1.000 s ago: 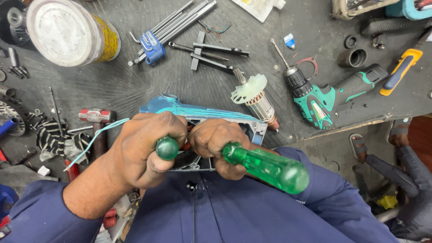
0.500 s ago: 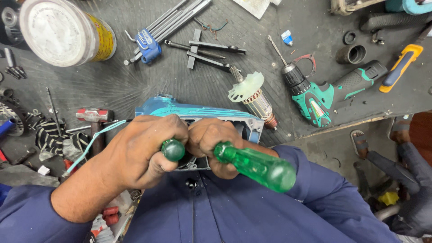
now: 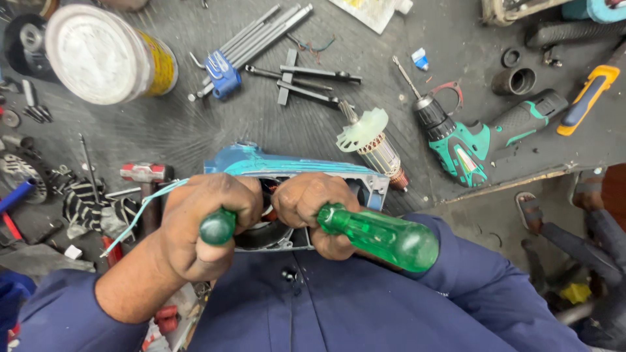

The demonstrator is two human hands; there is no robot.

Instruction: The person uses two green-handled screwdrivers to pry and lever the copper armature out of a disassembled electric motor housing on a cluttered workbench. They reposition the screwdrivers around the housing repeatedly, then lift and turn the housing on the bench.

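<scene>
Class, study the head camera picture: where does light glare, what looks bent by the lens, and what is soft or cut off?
Head view: even, soft light with faint shadows; bright glints on the green screwdriver handle in the right hand and on the tin's pale lid; the wide lens bows things near the edges; the left hand is sharp, while the blue sleeves at the bottom edge are cropped.

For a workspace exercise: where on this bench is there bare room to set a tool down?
The widest bare patch of the grey bench lies between the tin can, the hex key set and the blue housing. The left edge by the hammer is crowded, as is the right side around the cordless drill.
</scene>
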